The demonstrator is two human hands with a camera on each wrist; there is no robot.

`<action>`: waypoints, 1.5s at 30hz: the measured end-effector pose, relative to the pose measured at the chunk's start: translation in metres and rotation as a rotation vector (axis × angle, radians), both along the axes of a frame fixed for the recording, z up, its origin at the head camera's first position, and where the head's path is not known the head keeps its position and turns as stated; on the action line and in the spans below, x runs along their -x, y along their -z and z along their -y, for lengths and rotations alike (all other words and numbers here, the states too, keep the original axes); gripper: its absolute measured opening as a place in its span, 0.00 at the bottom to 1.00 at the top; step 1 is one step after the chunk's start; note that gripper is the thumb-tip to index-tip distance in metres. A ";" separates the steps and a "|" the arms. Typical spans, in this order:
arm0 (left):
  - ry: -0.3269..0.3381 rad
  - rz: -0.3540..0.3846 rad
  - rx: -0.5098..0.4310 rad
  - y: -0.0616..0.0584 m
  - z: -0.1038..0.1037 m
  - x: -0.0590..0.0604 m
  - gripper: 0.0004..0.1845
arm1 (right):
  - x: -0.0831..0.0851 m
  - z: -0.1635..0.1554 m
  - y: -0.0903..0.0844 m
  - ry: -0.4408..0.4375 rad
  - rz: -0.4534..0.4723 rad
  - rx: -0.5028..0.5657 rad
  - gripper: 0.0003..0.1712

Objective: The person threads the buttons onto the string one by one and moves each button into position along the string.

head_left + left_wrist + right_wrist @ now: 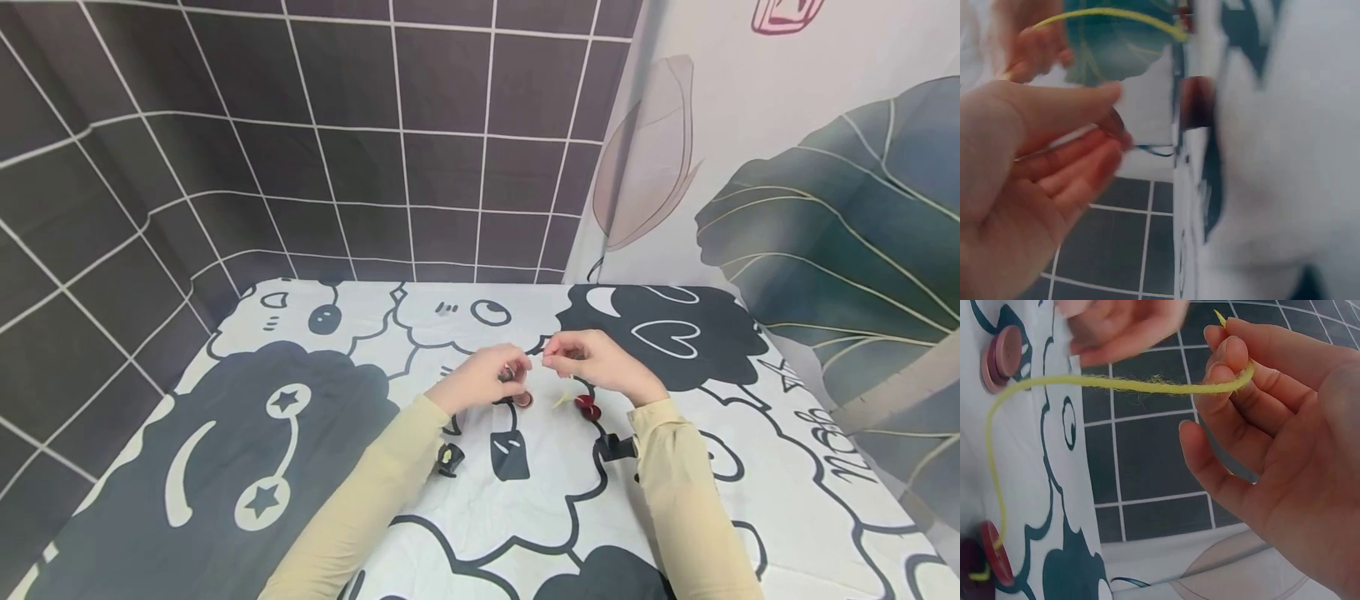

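Note:
My right hand (592, 360) pinches a yellow yarn (1147, 386) between thumb and fingertips, its short pointed end sticking out past them. From the fingers the yarn hangs in a curve and passes through a red button (999, 555), with a darker button (975, 572) beside it. My left hand (487, 377) is close by on the left, thumb and fingers pinching a dark round button (1112, 120), mostly hidden by the fingers. Under the left hand a small stack of pinkish-red buttons (1005, 355) lies on the patterned cloth (480, 517).
A dark wall with a white grid (442, 158) rises behind the cloth, and a pale curtain with large leaf prints (847, 217) hangs at the right. Small black devices sit beside the left wrist (450, 459) and right wrist (617, 447).

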State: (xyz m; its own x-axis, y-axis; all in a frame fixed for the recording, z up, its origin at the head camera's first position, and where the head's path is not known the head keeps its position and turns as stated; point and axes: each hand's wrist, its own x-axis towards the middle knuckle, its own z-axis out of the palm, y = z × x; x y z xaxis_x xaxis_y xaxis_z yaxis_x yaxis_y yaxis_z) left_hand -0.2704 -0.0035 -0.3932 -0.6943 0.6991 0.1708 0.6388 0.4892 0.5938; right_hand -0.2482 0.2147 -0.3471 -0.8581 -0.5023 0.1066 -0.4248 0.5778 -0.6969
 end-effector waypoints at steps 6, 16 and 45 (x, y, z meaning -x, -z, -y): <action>0.050 0.132 -0.364 -0.012 0.011 0.004 0.14 | 0.000 0.003 -0.001 0.001 -0.017 -0.009 0.03; 0.057 0.143 -0.434 -0.019 0.013 0.005 0.14 | -0.003 0.015 -0.002 0.027 -0.068 -0.008 0.02; -0.031 -0.047 -0.409 -0.024 0.009 -0.004 0.08 | -0.001 0.022 0.002 0.031 -0.045 0.017 0.15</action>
State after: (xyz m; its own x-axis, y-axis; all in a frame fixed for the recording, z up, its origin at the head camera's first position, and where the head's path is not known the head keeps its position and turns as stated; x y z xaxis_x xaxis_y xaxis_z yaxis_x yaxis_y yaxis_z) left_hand -0.2665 -0.0121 -0.3693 -0.6990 0.5455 0.4623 0.6582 0.2382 0.7141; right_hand -0.2467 0.1922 -0.3489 -0.8674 -0.4733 0.1536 -0.4379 0.5793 -0.6875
